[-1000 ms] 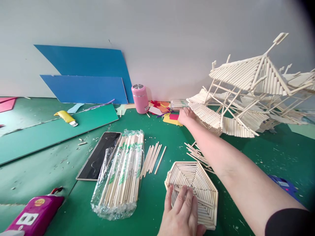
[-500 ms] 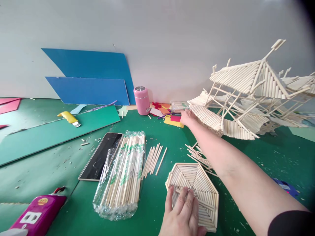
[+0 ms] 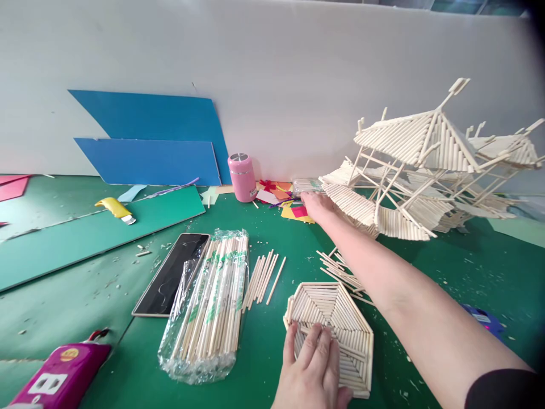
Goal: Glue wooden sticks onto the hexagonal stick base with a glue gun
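Observation:
My left hand (image 3: 310, 363) lies on an octagonal panel of wooden sticks (image 3: 351, 318), its fingers spread over the lower left part. The sticks run in rings around a centre. My right hand (image 3: 317, 205) reaches far back, beside red and yellow paper pieces (image 3: 291, 213) and a clear packet (image 3: 307, 186). Its fingertips are too small and partly hidden, so whether they grip anything cannot be made out. Loose sticks (image 3: 340, 271) lie beneath and beside my right forearm. More short sticks (image 3: 264, 275) are left of the panel.
A large stick-built pavilion model (image 3: 409, 153) stands at the right. Left of centre, a plastic bag of sticks (image 3: 213, 307) overlaps a dark tablet (image 3: 170, 278). Behind are a pink flask (image 3: 242, 179), a yellow cutter (image 3: 114, 208) and blue boards (image 3: 149, 162). A purple power strip (image 3: 63, 372) lies front left.
The view has shifted slightly. My right hand has moved a little left over the red paper. My left hand stays on the panel.

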A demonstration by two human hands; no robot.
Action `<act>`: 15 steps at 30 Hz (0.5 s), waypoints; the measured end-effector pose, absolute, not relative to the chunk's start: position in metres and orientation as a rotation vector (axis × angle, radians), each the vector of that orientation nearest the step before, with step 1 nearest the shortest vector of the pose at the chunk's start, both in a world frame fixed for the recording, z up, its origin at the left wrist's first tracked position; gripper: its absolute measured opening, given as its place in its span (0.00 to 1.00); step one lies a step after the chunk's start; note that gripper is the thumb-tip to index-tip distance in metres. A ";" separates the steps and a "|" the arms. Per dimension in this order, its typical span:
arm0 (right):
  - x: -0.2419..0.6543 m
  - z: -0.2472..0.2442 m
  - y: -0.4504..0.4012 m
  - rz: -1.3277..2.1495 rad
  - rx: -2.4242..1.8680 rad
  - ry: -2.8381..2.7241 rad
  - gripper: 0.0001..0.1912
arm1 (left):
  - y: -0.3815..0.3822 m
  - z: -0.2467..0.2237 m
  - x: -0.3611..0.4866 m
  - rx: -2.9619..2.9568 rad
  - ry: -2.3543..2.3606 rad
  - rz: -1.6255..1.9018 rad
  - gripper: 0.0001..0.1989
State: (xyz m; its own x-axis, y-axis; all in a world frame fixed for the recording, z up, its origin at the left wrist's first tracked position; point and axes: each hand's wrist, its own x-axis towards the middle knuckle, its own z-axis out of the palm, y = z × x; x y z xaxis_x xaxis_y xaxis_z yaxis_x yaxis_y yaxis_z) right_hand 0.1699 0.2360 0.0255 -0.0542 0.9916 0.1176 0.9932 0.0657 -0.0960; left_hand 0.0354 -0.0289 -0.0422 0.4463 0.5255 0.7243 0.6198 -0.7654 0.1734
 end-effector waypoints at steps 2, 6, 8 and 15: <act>0.160 0.031 0.226 -0.067 -1.910 -2.215 0.15 | -0.029 -0.042 0.035 -2.579 -1.028 -1.235 0.19; 0.141 0.052 0.192 -0.133 -1.658 -2.202 0.10 | -0.031 -0.042 0.033 -2.618 -1.042 -1.234 0.17; 0.137 0.067 0.170 -0.156 -1.582 -2.141 0.11 | -0.031 -0.042 0.032 -2.654 -1.054 -1.190 0.17; 0.185 0.128 0.071 0.049 -0.951 -1.624 0.07 | -0.035 -0.041 0.028 -2.739 -1.018 -0.992 0.19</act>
